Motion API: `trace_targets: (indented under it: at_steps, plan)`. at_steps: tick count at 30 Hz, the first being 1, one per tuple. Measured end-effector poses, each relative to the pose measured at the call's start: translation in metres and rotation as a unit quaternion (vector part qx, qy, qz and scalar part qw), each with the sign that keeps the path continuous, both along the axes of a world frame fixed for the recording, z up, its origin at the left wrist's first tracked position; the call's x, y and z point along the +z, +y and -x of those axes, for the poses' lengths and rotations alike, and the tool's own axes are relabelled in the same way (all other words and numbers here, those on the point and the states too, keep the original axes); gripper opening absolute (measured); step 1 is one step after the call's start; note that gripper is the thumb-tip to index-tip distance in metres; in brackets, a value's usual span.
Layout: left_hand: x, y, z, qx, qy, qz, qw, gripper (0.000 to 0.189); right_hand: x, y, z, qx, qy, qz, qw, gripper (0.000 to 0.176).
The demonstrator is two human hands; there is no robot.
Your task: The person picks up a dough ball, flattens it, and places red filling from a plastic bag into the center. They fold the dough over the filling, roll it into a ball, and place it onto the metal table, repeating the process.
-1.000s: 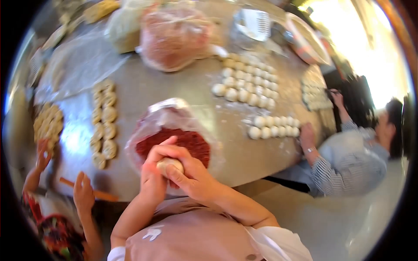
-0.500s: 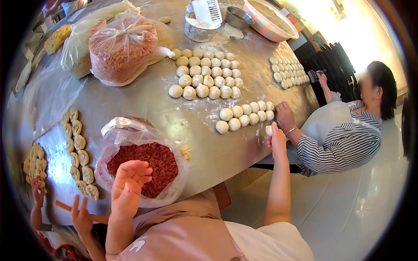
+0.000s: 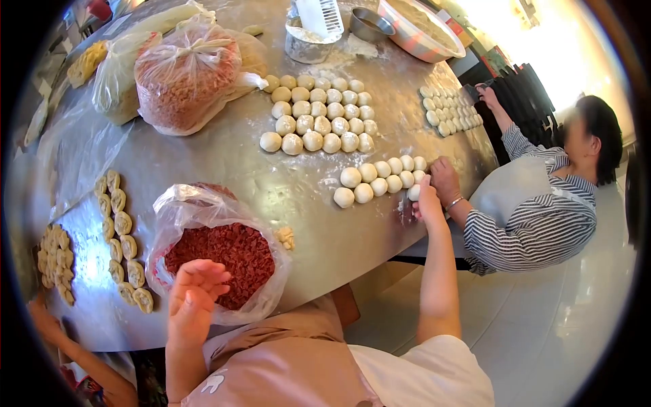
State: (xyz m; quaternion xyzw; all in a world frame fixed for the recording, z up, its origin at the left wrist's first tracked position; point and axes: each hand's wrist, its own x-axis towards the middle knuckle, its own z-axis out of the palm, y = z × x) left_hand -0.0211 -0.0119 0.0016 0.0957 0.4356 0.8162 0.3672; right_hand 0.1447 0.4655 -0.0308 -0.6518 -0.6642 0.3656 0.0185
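My right hand [image 3: 428,203] reaches to the right side of the metal table. Its fingers are around a white dough ball [image 3: 413,192], which is at the near right end of a double row of dough balls [image 3: 370,173]. A co-worker's hand [image 3: 445,179] is right beside it. My left hand [image 3: 195,292] is raised in front of an open plastic bag of dark red filling [image 3: 234,254]. Its fingers are loosely curled and apart, with nothing in them. Small pale dough scraps [image 3: 285,237] lie beside the bag.
Further back are a larger block of floured dough balls [image 3: 319,112], a tied bag of pinkish filling [image 3: 186,81], a flour tub [image 3: 308,47] and a wide basin [image 3: 420,30]. Coiled dough pieces [image 3: 122,224] line the left. A co-worker in stripes [image 3: 536,224] stands at right.
My right hand has moved slightly up and left, bringing the dough ball to the end of the row. My left hand is slightly lower. The person at lower left has drawn their hands and stick back.
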Motion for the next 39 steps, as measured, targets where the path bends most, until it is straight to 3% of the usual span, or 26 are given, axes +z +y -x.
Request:
trace_targets:
  at_steps: [4, 6, 8, 10, 11, 12, 14, 15, 16, 18, 19, 21, 22, 23, 26, 30, 34, 36, 39]
  plan:
    - [0.001, -0.045, 0.012, 0.16, 0.073, 0.015, 0.984, 0.043, -0.013, -0.001, -0.034, -0.018, 0.073, -0.178, 0.981, 0.061]
    - [-0.023, -0.088, 0.02, 0.276, 0.098, 0.098, 0.951, 0.035, 0.007, -0.043, -0.023, -0.058, 0.148, -0.182, 0.97, 0.057]
    - [-0.045, -0.129, 0.021, 0.371, 0.085, 0.182, 0.907, 0.029, 0.03, -0.102, 0.005, 0.071, 0.246, -0.127, 0.958, 0.047]
    - [-0.057, -0.153, 0.018, 0.454, 0.038, 0.26, 0.852, 0.024, 0.06, -0.165, 0.042, 0.283, 0.27, -0.096, 0.915, 0.036]
    - [-0.062, -0.157, 0.013, 0.47, 0.047, 0.348, 0.81, 0.024, 0.085, -0.194, 0.06, 0.413, 0.225, -0.044, 0.881, 0.034]
    - [-0.054, -0.156, 0.0, 0.452, 0.104, 0.468, 0.753, 0.026, 0.09, -0.234, 0.092, 0.567, 0.202, 0.04, 0.797, 0.032]
    - [-0.084, -0.174, -0.007, 0.464, 0.169, 0.488, 0.719, 0.033, 0.066, -0.273, 0.119, 0.642, 0.226, 0.007, 0.732, 0.035]
    - [-0.066, -0.156, -0.011, 0.455, 0.138, 0.517, 0.712, 0.038, 0.058, -0.291, 0.13, 0.677, 0.239, -0.01, 0.696, 0.036]
    - [-0.07, -0.157, -0.014, 0.439, 0.134, 0.556, 0.693, 0.045, 0.055, -0.305, 0.143, 0.708, 0.161, -0.058, 0.685, 0.044]
    - [-0.082, -0.159, -0.022, 0.435, 0.158, 0.594, 0.657, 0.051, 0.022, -0.32, 0.165, 0.714, 0.171, -0.219, 0.642, 0.053]
    - [-0.089, -0.161, -0.024, 0.431, 0.195, 0.622, 0.624, 0.053, 0.021, -0.329, 0.174, 0.715, 0.106, -0.181, 0.667, 0.06]
    - [-0.092, -0.157, -0.025, 0.428, 0.255, 0.657, 0.566, 0.054, 0.007, -0.342, 0.174, 0.748, 0.094, -0.243, 0.611, 0.061]
    - [-0.089, -0.158, -0.022, 0.399, 0.258, 0.67, 0.57, 0.052, 0.0, -0.346, 0.17, 0.758, 0.081, -0.276, 0.586, 0.062]
    - [-0.086, -0.158, -0.018, 0.368, 0.261, 0.682, 0.576, 0.051, -0.002, -0.347, 0.166, 0.785, 0.083, -0.239, 0.566, 0.061]
    - [-0.076, -0.145, -0.009, 0.337, 0.266, 0.687, 0.586, 0.037, 0.014, -0.341, 0.151, 0.814, 0.026, -0.156, 0.559, 0.057]
    - [-0.074, -0.133, -0.004, 0.304, 0.258, 0.685, 0.61, 0.031, 0.035, -0.323, 0.146, 0.772, -0.01, -0.181, 0.609, 0.042]
    - [-0.07, -0.119, -0.005, 0.277, 0.227, 0.644, 0.676, 0.031, 0.031, -0.328, 0.141, 0.781, -0.004, -0.147, 0.607, 0.027]
    - [-0.072, -0.117, -0.012, 0.328, 0.136, 0.495, 0.793, 0.024, 0.031, -0.325, 0.143, 0.793, 0.01, -0.079, 0.604, 0.024]
    - [-0.052, -0.116, -0.013, 0.35, -0.043, 0.21, 0.912, 0.014, 0.023, -0.314, 0.144, 0.783, 0.018, -0.068, 0.618, 0.023]
